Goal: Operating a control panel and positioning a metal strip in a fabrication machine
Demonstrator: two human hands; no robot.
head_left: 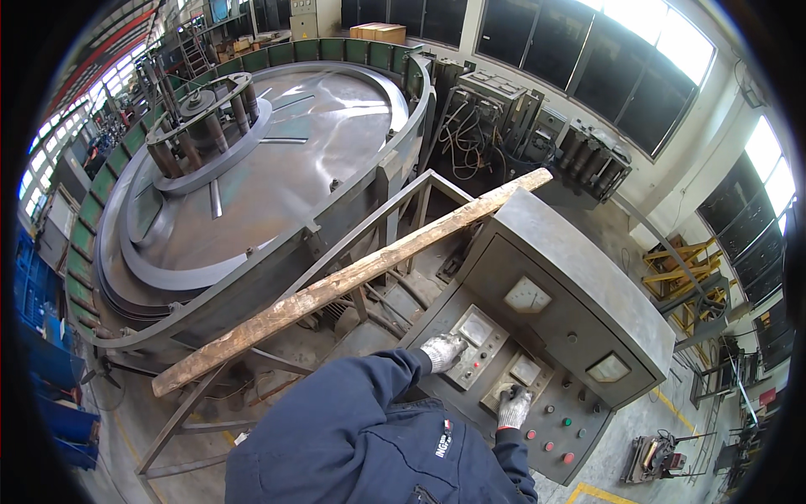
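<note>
Both of my hands wear whitish knit work gloves and rest on the sloping face of a grey control console (579, 277). My left hand (443, 351) is closed at the left edge of a small control module (474, 343) with a meter and red buttons. Its fingertips hide whatever they hold. On the matching control module (527, 370) to the right, my right hand (514, 408) pinches a small control knob, mostly covered by the fingers. Below and right of it sit red push buttons (548, 446) and a green push button (581, 433).
A long wooden beam (353, 277) slants across a metal frame (180, 420) left of the console. Beyond it stands a big round machine with a steel disc (294, 181) inside a green-ribbed wall (306, 50). Cabled equipment (478, 118) lines the far wall; yellow steps (684, 260) stand right.
</note>
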